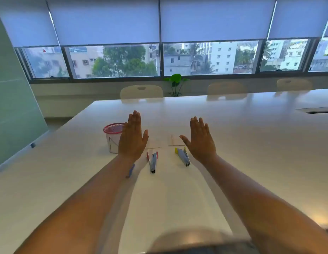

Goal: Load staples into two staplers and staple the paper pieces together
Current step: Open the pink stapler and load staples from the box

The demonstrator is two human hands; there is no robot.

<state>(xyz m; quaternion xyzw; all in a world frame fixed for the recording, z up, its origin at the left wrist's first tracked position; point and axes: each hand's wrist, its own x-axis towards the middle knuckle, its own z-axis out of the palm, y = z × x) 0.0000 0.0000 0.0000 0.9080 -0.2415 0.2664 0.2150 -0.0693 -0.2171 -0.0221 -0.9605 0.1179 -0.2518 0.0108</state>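
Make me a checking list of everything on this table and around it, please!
Surface: white table, glossy.
Job's things: pink stapler and yellow stapler lie between the hands; paper pieces beyond them.
Clutter: pink basket behind the left hand; small blue thing by the left wrist, too hidden to name.
Hands: left hand and right hand flat-fingered, holding nothing.
Cables: nothing seen.
Surroundings: chairs, plant, windows with blinds.

Bare table lay between the forearms; two staplers and a pink-rimmed cup stood ahead.
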